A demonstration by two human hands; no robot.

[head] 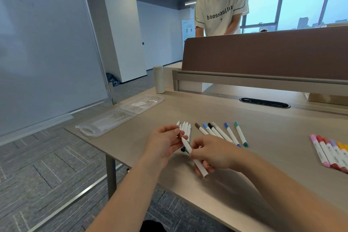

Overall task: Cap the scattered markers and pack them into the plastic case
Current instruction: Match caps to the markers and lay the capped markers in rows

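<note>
i am looking over a pale wood surface (244, 184) in an office, with a whiteboard (47, 52) standing at left, a brown divider (263, 52) behind, and a person in a white t-shirt (220, 9) beyond it. the open plastic case (120, 117) is lying at the surface's far left, loose markers (222, 133) fanning out to its right. both forearms are reaching in. the right hand (212, 154) is curling its fingers round a tilted white marker (194, 159). the left hand (163, 143) is pinching a small white piece (177, 136) at the marker's upper end.
</note>
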